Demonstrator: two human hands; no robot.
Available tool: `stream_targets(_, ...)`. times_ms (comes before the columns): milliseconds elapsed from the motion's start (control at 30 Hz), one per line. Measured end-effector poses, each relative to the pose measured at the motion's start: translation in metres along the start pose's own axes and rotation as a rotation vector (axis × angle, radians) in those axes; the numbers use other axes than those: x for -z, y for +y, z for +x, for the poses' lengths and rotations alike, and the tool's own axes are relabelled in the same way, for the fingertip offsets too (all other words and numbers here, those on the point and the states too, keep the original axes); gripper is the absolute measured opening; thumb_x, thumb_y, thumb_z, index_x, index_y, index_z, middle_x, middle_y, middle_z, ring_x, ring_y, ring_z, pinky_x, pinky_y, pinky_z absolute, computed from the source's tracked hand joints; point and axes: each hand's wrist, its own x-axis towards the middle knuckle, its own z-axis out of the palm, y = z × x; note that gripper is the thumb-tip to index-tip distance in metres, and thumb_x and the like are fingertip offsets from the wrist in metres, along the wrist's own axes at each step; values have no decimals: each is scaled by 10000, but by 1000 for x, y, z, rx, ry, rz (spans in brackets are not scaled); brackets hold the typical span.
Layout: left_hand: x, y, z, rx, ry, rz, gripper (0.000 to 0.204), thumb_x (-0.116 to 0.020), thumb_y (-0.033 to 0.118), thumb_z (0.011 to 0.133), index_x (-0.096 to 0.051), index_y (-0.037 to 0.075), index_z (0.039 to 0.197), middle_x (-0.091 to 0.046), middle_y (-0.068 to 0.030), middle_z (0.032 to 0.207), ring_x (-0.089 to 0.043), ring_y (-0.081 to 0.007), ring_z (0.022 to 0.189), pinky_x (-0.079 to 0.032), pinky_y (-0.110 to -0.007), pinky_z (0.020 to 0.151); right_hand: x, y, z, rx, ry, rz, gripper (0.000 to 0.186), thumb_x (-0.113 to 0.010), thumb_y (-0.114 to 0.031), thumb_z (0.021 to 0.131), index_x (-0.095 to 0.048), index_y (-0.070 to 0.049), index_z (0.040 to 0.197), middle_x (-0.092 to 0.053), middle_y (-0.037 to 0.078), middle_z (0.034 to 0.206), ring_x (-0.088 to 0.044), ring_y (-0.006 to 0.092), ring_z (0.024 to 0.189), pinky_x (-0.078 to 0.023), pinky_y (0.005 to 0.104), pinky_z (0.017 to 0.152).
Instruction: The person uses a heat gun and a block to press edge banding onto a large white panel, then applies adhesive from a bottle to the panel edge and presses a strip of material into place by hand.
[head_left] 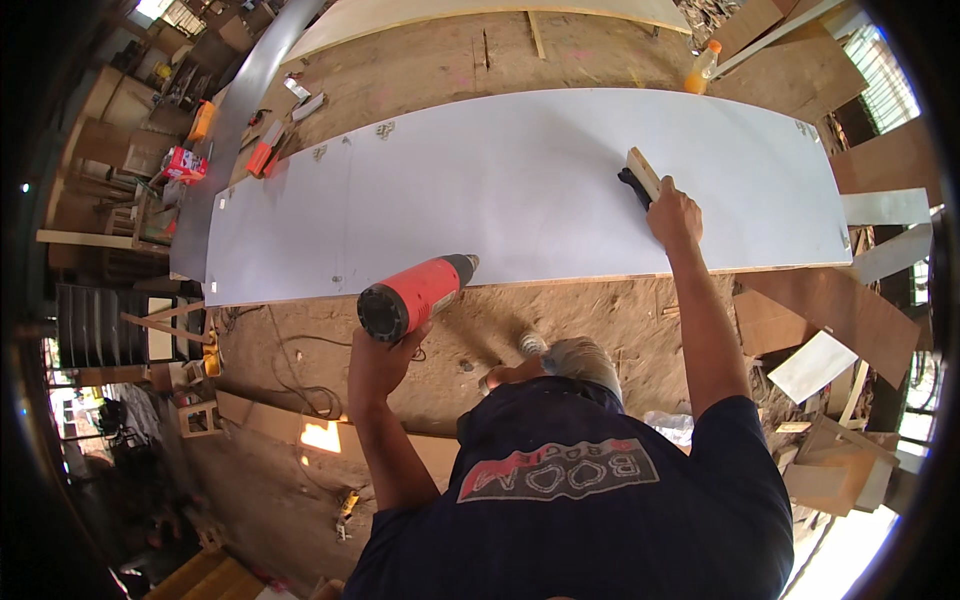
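My left hand [384, 362] is closed around the handle of a red and black heat gun [420, 292]. Its nozzle points to the right, over the near edge of a long white panel [520, 190]. Farther right, my right hand [676, 214] grips a flat wooden block [644, 172], with a dark cloth [632, 186] along its left side. The block is tilted and its dark side is at the panel's surface. My fingers partly hide both. The heat gun is near the panel's edge, apart from the block.
An orange-handled tool [262, 158] lies at the panel's far left corner. A bottle with orange liquid [704, 68] stands beyond the far right edge. A cable [290, 375] runs over the dirt floor at left. Boards and offcuts [835, 310] are piled at right.
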Motion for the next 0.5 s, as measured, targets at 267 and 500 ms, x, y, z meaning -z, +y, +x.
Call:
stream_targets(267,1,-14,-19,15,89,-10,352,-851,206,936,-756,10,1212,-820,-153,1072,-804,-256,1030,-597,-393,859,3,0,-5,13,9,-8,249,-619,-107,961,-597,-66,1206,-782,237,1130,-746,417,1117,-592,521,951)
stream_targets(500,-6,-17,-26,-193,117,-26,286,-847,169,931,-750,-2,1139,-738,-37,817,-687,-123,718,-563,-338,686,-1,1,-3,-1,17,-37,252,-614,-111,962,-598,-69,1210,-782,232,1136,-745,419,1119,-593,520,956)
